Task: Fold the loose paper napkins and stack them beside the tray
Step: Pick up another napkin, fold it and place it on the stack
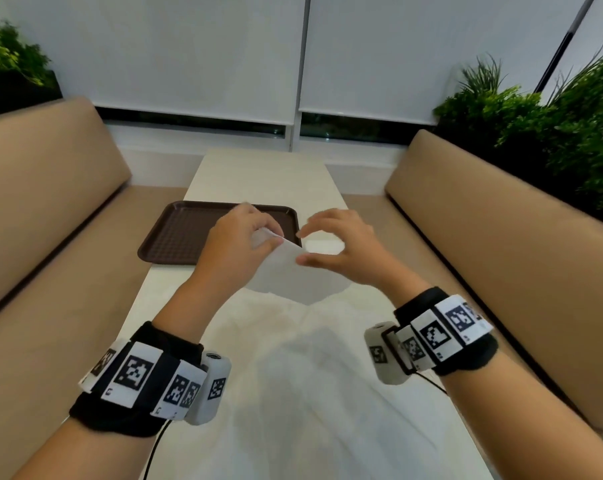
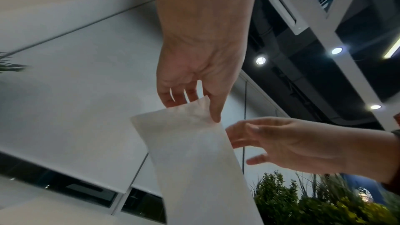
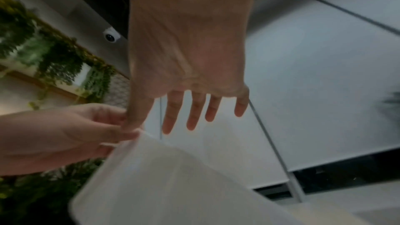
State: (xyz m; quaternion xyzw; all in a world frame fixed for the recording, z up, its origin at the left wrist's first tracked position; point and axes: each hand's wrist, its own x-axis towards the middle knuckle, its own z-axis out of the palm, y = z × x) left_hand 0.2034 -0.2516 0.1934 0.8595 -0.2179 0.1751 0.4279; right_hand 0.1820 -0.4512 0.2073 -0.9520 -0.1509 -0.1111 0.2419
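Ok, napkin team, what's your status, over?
Left hand pinches napkin corner, lifted over table. Right hand open beside it. Tray bare behind. Nothing blocking.

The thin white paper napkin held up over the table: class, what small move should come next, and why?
Probably the right hand should pinch the free top corner. The thin white paper napkin hangs from the left hand alone, which pinches one top corner above the brown plastic tray; the right hand's fingers are spread beside it, gripping nothing.

The napkin [image 1: 286, 271] is plain white. The tray [image 1: 175, 233] is dark brown with a fine grid texture. The tabletop [image 1: 265, 178] is cream; the wristbands [image 1: 137, 375] are black with black-and-white square markers.
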